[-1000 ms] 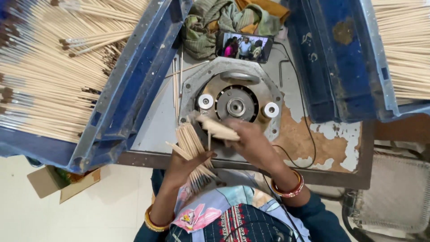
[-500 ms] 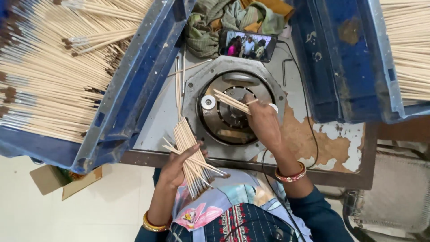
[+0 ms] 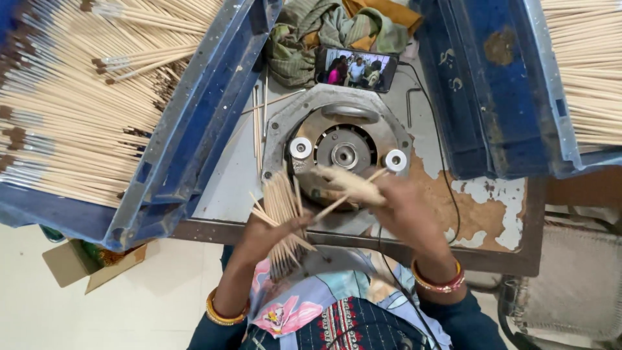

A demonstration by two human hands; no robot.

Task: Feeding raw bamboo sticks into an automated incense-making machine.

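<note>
Left hand [image 3: 269, 232] clamped round bundle of thin wooden sticks [image 3: 282, 214], held over near edge of worn table [image 3: 492, 253]. Right hand [image 3: 402, 207] blurred, fingers pinched on single stick [image 3: 342, 199] just below round metal machine [image 3: 338, 149]. Blue crates [image 3: 194, 129] of sticks either side, phone [image 3: 356, 69] beyond

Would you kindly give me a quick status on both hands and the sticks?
Left hand grips a bundle of thin sticks. Right hand pinches a single stick, blurred, before the round metal machine. Nothing between them.
</note>
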